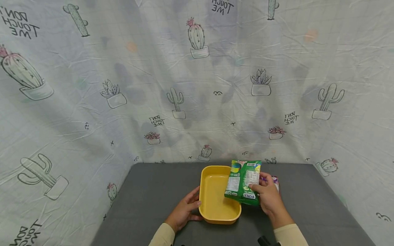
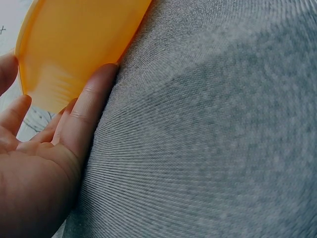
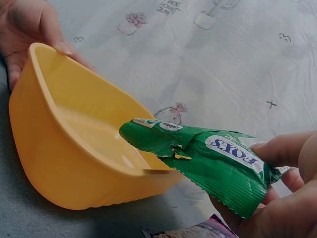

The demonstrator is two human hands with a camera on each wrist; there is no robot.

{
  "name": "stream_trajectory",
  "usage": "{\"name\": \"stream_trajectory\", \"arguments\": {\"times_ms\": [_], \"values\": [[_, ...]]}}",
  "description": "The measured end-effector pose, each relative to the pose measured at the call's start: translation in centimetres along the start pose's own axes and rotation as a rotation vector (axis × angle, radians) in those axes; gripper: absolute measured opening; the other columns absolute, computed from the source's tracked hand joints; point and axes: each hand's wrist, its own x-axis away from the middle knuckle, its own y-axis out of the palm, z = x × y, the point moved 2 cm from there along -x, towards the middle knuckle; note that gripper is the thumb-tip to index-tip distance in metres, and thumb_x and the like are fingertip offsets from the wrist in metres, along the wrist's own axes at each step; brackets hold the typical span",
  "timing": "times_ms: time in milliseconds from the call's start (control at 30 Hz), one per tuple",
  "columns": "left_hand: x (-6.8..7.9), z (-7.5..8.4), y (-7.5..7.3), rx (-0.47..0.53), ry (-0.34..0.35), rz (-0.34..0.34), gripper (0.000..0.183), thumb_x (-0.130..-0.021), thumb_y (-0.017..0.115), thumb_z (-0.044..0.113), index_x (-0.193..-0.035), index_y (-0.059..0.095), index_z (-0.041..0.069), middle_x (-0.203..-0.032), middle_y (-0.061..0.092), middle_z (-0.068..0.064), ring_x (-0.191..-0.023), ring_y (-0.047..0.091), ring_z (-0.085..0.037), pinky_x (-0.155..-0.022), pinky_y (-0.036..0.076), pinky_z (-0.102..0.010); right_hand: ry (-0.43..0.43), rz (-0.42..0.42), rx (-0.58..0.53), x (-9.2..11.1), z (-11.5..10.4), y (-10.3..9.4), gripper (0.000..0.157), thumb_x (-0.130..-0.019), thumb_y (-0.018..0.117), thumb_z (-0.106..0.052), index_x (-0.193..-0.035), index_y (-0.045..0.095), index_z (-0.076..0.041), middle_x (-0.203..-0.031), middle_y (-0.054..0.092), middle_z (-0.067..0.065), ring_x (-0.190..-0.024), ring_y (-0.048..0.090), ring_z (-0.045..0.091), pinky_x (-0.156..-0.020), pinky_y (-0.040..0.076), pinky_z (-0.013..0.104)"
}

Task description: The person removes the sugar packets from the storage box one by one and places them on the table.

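A yellow plastic tub (image 1: pixel 212 218) with rounded corners stands on the dark table, its inside bare where it shows. Against its left outer wall lies my left hand (image 1: pixel 185 207), fingers spread and fairly straight; the left wrist view has its fingertips touching the tub (image 2: pixel 74 39). My right hand (image 1: pixel 269 196) pinches a green Fox's candy packet (image 1: pixel 243 182) between thumb and fingers, over the tub's right side. A small tear shows in the packet (image 3: pixel 218 168) in the right wrist view. Behind the right hand, a purple packet (image 1: pixel 276 182) is partly hidden.
The grey cloth-covered table (image 1: pixel 154 184) reaches to a white cactus-print curtain (image 1: pixel 227 136) at the back and sides. A small black object (image 1: pixel 264 241) shows at the bottom edge of the head view, near the right sleeve (image 1: pixel 289 235).
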Motion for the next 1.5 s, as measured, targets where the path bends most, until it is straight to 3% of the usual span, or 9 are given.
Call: {"name": "stream_trajectory", "arguments": {"times_ms": [867, 1500], "values": [[0.1, 0.0, -0.1, 0.015, -0.003, 0.002, 0.076, -0.109, 0.07, 0.021, -0.174, 0.031, 0.016, -0.168, 0.04, -0.023, -0.134, 0.059, -0.036, -0.088, 0.061, -0.062, -0.016, 0.04, -0.013, -0.1, -0.2, -2.7, 0.07, -0.103, 0.061, 0.01, -0.158, 0.019, -0.002, -0.144, 0.045, 0.027, -0.103, 0.068, 0.015, -0.085, 0.062, 0.037], [0.0, 0.0, -0.2, 0.011, -0.006, 0.016, 0.078, -0.108, 0.073, 0.024, -0.174, 0.033, 0.015, -0.168, 0.04, -0.023, -0.134, 0.059, -0.037, -0.087, 0.061, -0.061, 0.015, 0.057, -0.044, 0.1, 0.0, -4.3, 0.071, -0.106, 0.059, 0.008, -0.159, 0.014, -0.006, -0.139, 0.047, 0.017, -0.099, 0.068, 0.011, -0.082, 0.062, 0.034]]}}
